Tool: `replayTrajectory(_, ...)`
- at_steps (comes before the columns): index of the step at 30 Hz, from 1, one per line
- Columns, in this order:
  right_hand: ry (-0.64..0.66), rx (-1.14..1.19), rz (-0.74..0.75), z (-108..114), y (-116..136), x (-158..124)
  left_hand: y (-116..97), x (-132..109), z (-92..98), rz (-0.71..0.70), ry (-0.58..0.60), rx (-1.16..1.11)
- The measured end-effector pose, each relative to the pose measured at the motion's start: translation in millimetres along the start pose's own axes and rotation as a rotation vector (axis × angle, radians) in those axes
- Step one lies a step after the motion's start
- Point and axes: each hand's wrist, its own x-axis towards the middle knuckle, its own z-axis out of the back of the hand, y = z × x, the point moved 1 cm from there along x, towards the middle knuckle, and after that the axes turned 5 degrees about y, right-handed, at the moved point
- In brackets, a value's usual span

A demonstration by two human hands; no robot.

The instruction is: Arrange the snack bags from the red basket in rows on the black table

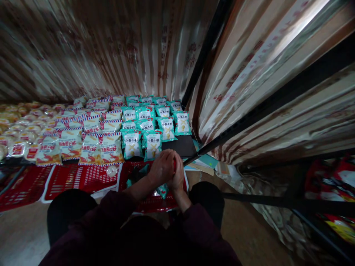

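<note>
My left hand and my right hand are pressed together over the red basket, just in front of the shelf. A small patch of something red shows between them; most of it is hidden by the fingers. Below my hands, a few teal packets lie in the basket. Right behind my hands stand rows of teal and white snack packets on a dark surface.
Striped snack packets and round wrapped items fill the shelf to the left. More red baskets sit below it. A black metal bar slants across the right, with papers beneath and a printed curtain behind.
</note>
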Motion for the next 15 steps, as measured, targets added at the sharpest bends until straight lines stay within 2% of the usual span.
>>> replayTrajectory(6,0.164,0.076,-0.039,-2,6,-33,3,-53,-15.8,0.146,-0.037,-0.128)
replayTrajectory(9,0.262,0.102,-0.06,-19,3,-49,12,-73,-26.1,0.321,-0.015,-0.177)
replayTrajectory(12,0.388,0.082,-0.111,-41,-1,-62,25,-90,-38.5,0.538,0.063,-0.192)
replayTrajectory(15,0.478,0.061,-0.132,-61,-3,-72,38,-102,-50.2,0.675,0.137,-0.184)
